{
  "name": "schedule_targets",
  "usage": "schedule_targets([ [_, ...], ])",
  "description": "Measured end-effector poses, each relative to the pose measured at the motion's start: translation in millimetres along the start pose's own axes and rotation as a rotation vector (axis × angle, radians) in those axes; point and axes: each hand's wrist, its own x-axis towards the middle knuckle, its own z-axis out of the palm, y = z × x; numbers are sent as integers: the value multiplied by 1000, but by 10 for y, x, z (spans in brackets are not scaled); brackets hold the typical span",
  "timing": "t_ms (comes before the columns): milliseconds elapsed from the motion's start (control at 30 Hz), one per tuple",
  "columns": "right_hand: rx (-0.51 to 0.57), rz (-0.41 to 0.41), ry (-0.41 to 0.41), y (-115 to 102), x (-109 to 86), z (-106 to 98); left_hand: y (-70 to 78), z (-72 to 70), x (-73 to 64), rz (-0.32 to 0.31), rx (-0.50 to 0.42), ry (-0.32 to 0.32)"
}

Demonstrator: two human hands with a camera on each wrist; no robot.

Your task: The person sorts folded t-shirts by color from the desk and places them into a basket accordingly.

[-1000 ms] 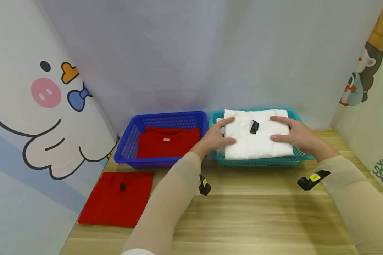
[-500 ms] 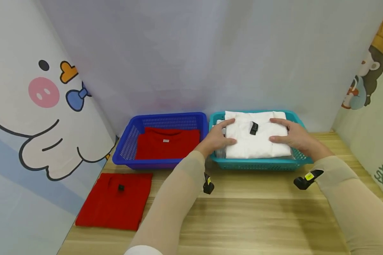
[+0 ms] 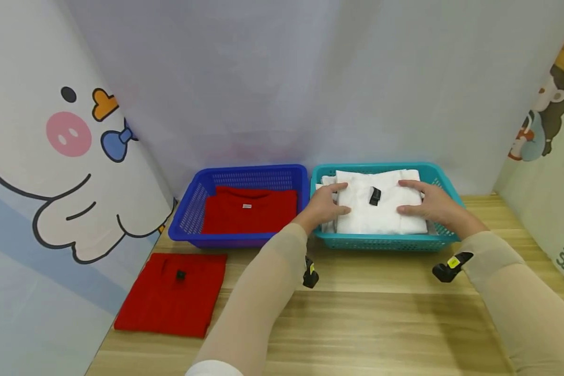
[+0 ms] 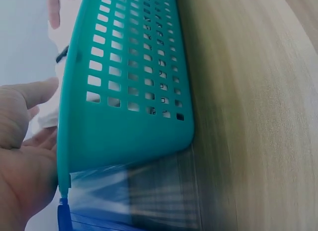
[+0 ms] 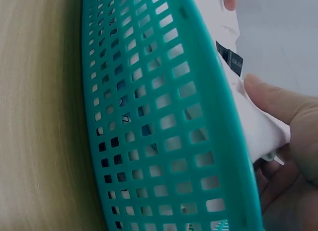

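A folded white shirt point(image 3: 378, 216) with a black neck tag lies in the teal basket point(image 3: 385, 242), over other pale folded cloth. My left hand point(image 3: 323, 205) grips its left edge, thumb on top; in the left wrist view the fingers of that hand point(image 4: 22, 156) are partly behind the basket rim. On the opposite edge my right hand point(image 3: 441, 207) holds the shirt, its thumb pressing the top. The right wrist view has the curled fingers point(image 5: 278, 184) tucked by the shirt's underside. What lies deeper in the basket is mostly hidden.
A blue basket point(image 3: 239, 237) stands directly left of the teal one, with a folded red shirt point(image 3: 249, 216) inside. Another folded red shirt point(image 3: 169, 297) lies on the wooden table point(image 3: 366, 324) at the front left. A pale curtain point(image 3: 310, 89) hangs behind the baskets.
Both hands have lowered the white shirt; its front edge, earlier overlapping the teal basket's front rim, now sits within it. The red shirts and the blue basket stay put.
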Motion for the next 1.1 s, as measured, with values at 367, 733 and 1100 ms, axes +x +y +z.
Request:
schedule_targets([
  [367, -61, -29, 6, -84, -92, 24, 33, -156, -155, 61, 140, 6],
  [733, -117, -135, 72, -177, -382, -42, 10, -566, -558, 175, 274, 20],
  [1100, -185, -323, 221, -249, -766, 108, -81, -943, -1309, 230, 509, 104],
])
